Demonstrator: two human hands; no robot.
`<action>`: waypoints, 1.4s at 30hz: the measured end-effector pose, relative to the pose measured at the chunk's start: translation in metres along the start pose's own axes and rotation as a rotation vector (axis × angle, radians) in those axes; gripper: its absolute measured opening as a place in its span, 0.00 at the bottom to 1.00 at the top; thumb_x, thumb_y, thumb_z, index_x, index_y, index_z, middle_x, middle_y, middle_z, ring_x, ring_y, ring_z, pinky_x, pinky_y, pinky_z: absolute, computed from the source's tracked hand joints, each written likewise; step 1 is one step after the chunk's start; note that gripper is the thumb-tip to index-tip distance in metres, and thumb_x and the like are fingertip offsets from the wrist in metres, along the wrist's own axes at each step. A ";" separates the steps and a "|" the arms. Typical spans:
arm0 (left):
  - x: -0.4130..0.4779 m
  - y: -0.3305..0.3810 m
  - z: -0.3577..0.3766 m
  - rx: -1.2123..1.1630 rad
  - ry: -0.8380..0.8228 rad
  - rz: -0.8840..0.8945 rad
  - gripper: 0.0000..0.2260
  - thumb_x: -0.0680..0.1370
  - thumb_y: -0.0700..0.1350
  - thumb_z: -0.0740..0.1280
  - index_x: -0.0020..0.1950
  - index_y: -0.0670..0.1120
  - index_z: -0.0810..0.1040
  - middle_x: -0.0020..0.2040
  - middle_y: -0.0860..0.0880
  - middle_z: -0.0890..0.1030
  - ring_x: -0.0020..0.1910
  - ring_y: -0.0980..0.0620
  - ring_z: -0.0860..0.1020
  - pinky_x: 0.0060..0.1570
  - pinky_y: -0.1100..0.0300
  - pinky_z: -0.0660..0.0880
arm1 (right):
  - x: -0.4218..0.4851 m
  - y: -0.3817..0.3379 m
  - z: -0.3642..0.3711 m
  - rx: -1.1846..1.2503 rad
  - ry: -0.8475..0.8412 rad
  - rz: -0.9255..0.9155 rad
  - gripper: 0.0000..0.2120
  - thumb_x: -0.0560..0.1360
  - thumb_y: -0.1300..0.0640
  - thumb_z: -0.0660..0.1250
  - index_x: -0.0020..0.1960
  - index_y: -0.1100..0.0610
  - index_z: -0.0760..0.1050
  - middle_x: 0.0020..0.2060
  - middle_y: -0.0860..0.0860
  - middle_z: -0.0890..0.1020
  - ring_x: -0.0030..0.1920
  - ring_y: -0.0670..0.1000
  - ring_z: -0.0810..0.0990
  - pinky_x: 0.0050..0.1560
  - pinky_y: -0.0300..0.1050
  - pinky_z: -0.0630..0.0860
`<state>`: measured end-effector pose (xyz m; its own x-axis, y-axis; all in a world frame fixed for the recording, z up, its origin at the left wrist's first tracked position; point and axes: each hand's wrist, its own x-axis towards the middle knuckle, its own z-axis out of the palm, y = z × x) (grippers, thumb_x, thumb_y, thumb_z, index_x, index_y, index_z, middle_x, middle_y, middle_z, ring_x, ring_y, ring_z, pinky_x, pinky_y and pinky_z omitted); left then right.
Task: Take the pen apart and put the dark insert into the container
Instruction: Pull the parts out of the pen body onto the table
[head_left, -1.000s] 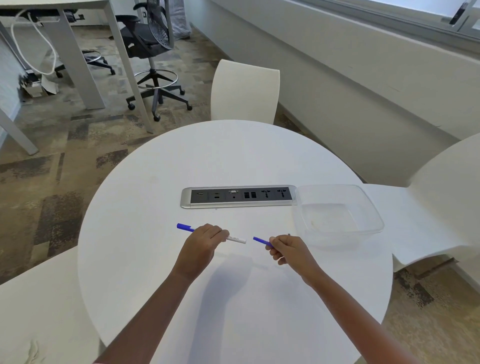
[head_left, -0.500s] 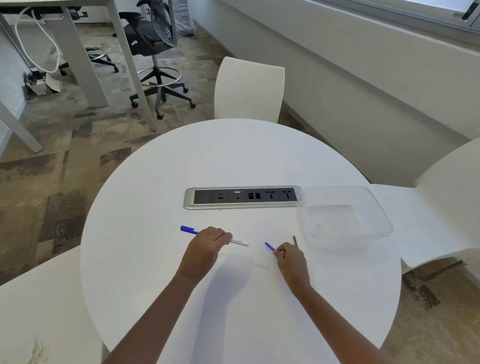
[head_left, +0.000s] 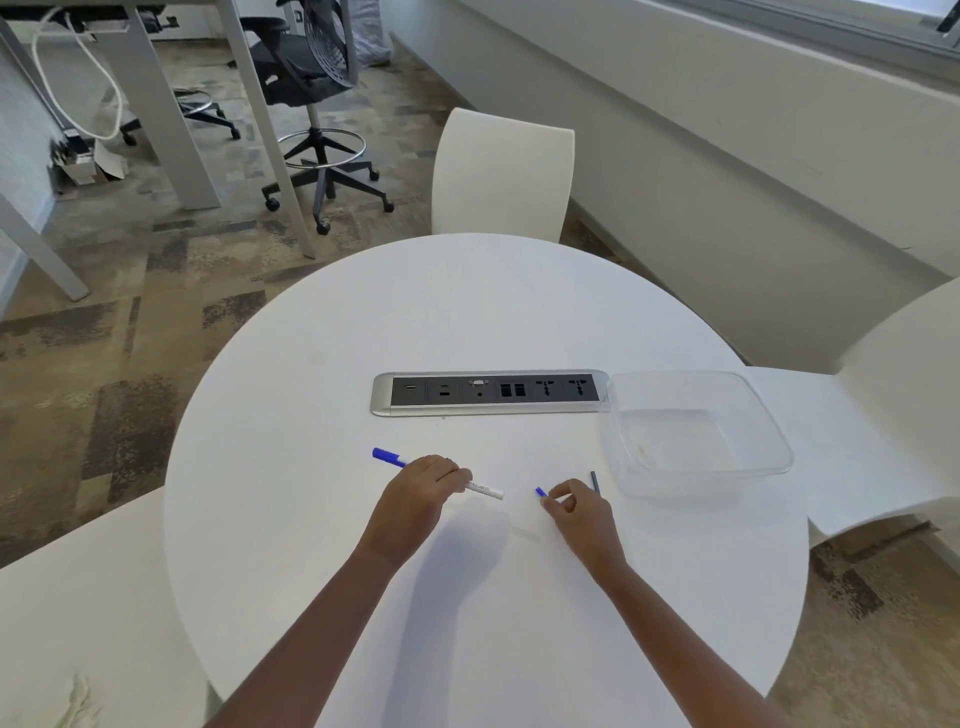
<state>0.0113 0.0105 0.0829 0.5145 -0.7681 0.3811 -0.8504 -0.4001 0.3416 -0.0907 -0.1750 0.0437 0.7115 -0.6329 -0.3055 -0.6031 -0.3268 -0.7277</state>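
Head view, left hand (head_left: 421, 486) gripping pen barrel (head_left: 485, 489), right hand (head_left: 574, 512) pinching blue cap (head_left: 541, 491), dark insert (head_left: 595, 482) beside container (head_left: 769, 415)

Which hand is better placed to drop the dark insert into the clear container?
Right. The right hand already holds the dark insert, which points toward the clear container just beyond it. The left hand is farther away and is gripping the pen barrel.
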 end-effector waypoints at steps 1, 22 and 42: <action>0.000 0.000 0.001 -0.003 -0.009 0.016 0.12 0.62 0.25 0.74 0.37 0.40 0.82 0.32 0.46 0.81 0.31 0.47 0.79 0.27 0.63 0.74 | -0.002 -0.006 -0.002 0.113 -0.074 0.027 0.06 0.74 0.58 0.65 0.42 0.60 0.75 0.29 0.51 0.75 0.31 0.48 0.73 0.33 0.39 0.70; -0.005 0.009 0.037 0.112 -0.128 -0.199 0.23 0.66 0.34 0.76 0.61 0.38 0.78 0.62 0.36 0.77 0.58 0.34 0.77 0.52 0.41 0.76 | -0.008 -0.035 0.003 0.368 -0.417 0.022 0.07 0.72 0.68 0.65 0.42 0.58 0.70 0.46 0.65 0.81 0.40 0.53 0.81 0.43 0.41 0.80; -0.045 -0.007 0.070 0.145 -0.355 -0.554 0.33 0.81 0.56 0.38 0.64 0.38 0.75 0.64 0.37 0.76 0.61 0.36 0.75 0.55 0.37 0.72 | -0.018 -0.029 0.028 -0.001 0.059 -0.368 0.06 0.76 0.61 0.62 0.51 0.60 0.74 0.50 0.55 0.82 0.45 0.46 0.79 0.48 0.38 0.73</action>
<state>-0.0136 0.0130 0.0027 0.8324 -0.5383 -0.1314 -0.4905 -0.8262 0.2771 -0.0763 -0.1348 0.0531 0.8587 -0.5123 0.0129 -0.3111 -0.5411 -0.7813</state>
